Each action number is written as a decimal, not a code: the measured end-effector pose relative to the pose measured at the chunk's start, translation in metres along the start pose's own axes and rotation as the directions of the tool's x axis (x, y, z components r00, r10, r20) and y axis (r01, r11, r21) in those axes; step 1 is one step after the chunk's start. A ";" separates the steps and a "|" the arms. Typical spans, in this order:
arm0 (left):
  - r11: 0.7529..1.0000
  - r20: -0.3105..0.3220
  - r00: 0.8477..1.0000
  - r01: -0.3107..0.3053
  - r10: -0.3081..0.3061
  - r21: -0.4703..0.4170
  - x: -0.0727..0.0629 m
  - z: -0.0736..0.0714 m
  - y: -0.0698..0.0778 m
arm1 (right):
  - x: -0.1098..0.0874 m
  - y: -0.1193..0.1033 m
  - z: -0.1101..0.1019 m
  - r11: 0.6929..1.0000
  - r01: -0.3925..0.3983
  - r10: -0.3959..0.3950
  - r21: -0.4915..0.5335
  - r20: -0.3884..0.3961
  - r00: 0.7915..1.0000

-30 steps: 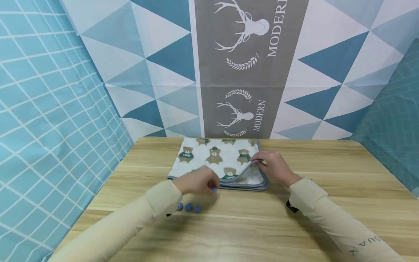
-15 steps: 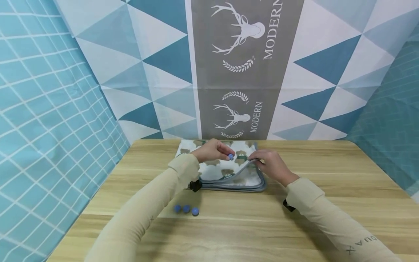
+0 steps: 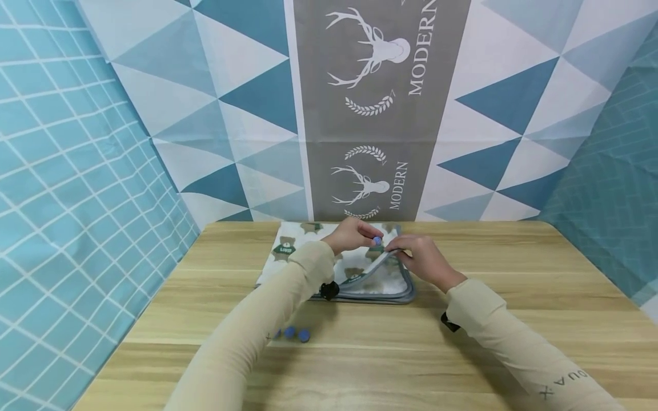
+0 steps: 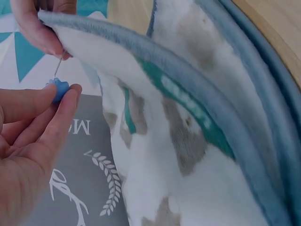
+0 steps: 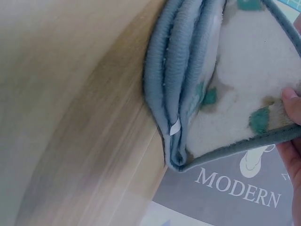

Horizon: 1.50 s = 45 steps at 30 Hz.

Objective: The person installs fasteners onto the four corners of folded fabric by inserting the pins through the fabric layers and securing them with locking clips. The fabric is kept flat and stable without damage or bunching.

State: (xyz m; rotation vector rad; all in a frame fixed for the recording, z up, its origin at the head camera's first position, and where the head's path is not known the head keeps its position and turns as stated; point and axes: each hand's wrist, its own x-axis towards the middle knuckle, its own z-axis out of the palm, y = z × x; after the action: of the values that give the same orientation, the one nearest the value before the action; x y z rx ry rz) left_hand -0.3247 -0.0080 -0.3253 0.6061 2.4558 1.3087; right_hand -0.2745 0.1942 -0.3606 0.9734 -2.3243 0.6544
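A folded white blanket point(image 3: 319, 257) with brown bears and a blue-grey edge lies on the table. My right hand point(image 3: 424, 257) pinches its raised upper corner; in the right wrist view the lifted layer point(image 5: 254, 56) stands away from the folds below. My left hand point(image 3: 352, 235) pinches a pin by its blue head point(image 4: 59, 89) between thumb and fingers. Its thin metal shaft points up toward the blanket corner by the right fingertips. Whether the tip is in the cloth I cannot tell. Several layers of edging point(image 5: 171, 70) are stacked beneath.
More blue pin heads point(image 3: 304, 335) sit on the wooden table point(image 3: 411, 365) in front of the blanket, one partly behind the left sleeve point(image 3: 257, 331). A patterned backdrop point(image 3: 370, 125) stands behind the table, with a blue gridded sheet point(image 3: 82, 188) at the left.
My left hand has moved up and right from the table in front of the blanket to the raised corner, carrying the blue-headed pin. The right hand keeps its pinch on the corner.
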 end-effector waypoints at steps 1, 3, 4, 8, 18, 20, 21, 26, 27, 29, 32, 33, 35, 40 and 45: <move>1.000 -0.007 1.000 0.004 -0.004 -0.009 0.000 0.001 0.001 | 0.000 0.000 0.000 1.000 0.000 0.000 -0.001 0.002 1.000; 1.000 -0.020 1.000 0.016 -0.017 -0.025 -0.001 0.002 0.002 | 0.001 -0.001 0.000 1.000 0.001 -0.001 0.000 0.005 1.000; 0.999 -0.026 0.999 0.020 -0.021 -0.032 -0.001 0.002 0.002 | 0.001 -0.001 -0.001 1.000 0.002 -0.002 0.001 0.005 1.000; 0.999 -0.044 0.999 0.021 -0.023 -0.042 -0.001 0.003 0.002 | 0.002 -0.001 -0.001 1.000 0.010 -0.010 0.001 -0.003 1.000; 1.000 -0.088 0.996 0.001 -0.001 -0.002 0.000 0.007 0.003 | 0.003 -0.001 -0.001 1.000 0.022 -0.022 0.006 -0.013 1.000; 1.000 -0.096 0.995 -0.006 0.007 0.016 -0.001 0.008 0.004 | 0.003 -0.001 -0.001 1.000 0.023 -0.023 0.006 -0.013 1.000; 0.999 -0.100 0.995 -0.015 0.019 0.035 -0.001 0.008 0.005 | 0.003 -0.001 -0.001 1.000 0.026 -0.025 0.007 -0.014 1.000; 0.985 -0.089 0.991 -0.081 0.096 0.155 -0.004 0.008 0.005 | 0.001 0.000 0.001 1.000 0.024 -0.024 0.013 -0.011 1.000; 0.980 -0.083 0.990 -0.096 0.111 0.175 -0.004 0.009 0.005 | 0.001 0.000 0.001 1.000 0.021 -0.021 0.014 -0.011 1.000; 0.975 -0.069 0.989 -0.117 0.132 0.189 -0.004 0.009 0.005 | 0.000 0.001 0.002 1.000 0.015 -0.014 0.016 -0.012 1.000; 0.971 -0.055 0.988 -0.132 0.145 0.201 -0.003 0.010 0.003 | -0.001 0.001 0.003 1.000 0.009 -0.008 0.018 -0.014 1.000; 0.971 -0.053 0.987 -0.136 0.149 0.199 -0.003 0.011 0.003 | -0.002 0.001 0.004 1.000 0.007 -0.007 0.018 -0.015 1.000; 0.971 -0.051 0.986 -0.143 0.156 0.192 -0.004 0.013 0.002 | -0.003 0.001 0.004 1.000 0.007 -0.006 0.020 -0.019 1.000; 0.971 -0.054 0.982 -0.170 0.181 0.167 -0.004 0.015 -0.001 | -0.003 0.001 0.004 1.000 0.002 -0.002 0.018 -0.023 1.000; 0.973 -0.070 0.980 -0.176 0.188 0.152 -0.005 0.017 -0.004 | -0.002 -0.001 0.002 1.000 -0.005 0.005 0.016 -0.017 1.000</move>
State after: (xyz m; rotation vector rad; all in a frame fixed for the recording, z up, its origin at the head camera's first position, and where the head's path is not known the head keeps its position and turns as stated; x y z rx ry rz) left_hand -0.3143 -0.0004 -0.3373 0.8479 2.6344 1.2503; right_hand -0.2731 0.1930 -0.3627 0.9660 -2.3107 0.6811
